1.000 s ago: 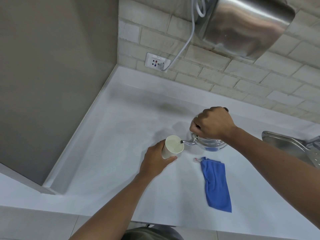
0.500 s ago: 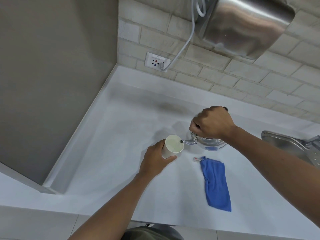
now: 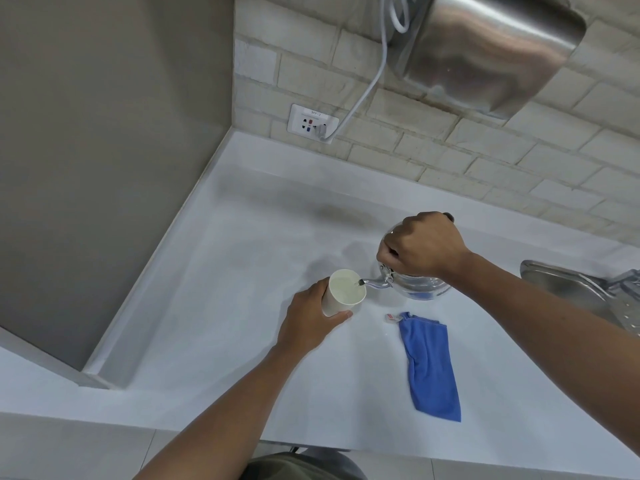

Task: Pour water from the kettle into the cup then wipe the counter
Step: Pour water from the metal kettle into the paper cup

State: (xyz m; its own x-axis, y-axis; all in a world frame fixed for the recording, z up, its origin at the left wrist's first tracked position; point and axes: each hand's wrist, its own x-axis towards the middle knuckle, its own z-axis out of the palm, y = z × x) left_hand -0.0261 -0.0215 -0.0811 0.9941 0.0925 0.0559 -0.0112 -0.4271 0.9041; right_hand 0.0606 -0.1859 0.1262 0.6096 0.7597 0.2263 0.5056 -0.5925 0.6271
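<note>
A shiny metal kettle (image 3: 417, 287) is tilted leftward above the white counter (image 3: 221, 271), its spout tip over the rim of a white paper cup (image 3: 341, 292). My right hand (image 3: 420, 244) grips the kettle's handle from above and hides the lid. My left hand (image 3: 308, 323) wraps around the cup's side and holds it slightly tilted toward the spout. Pale liquid shows inside the cup. A folded blue cloth (image 3: 429, 365) lies flat on the counter to the right of my left hand, below the kettle.
A steel sink edge and faucet (image 3: 585, 289) sit at the right. A wall socket (image 3: 311, 123) with a white cable plugged in is on the brick wall, beneath a steel hand dryer (image 3: 491, 46). A grey panel (image 3: 104, 150) borders the counter on the left.
Hardly anything has moved; the kettle stays tilted with its spout at the cup's rim and both hands keep their grips.
</note>
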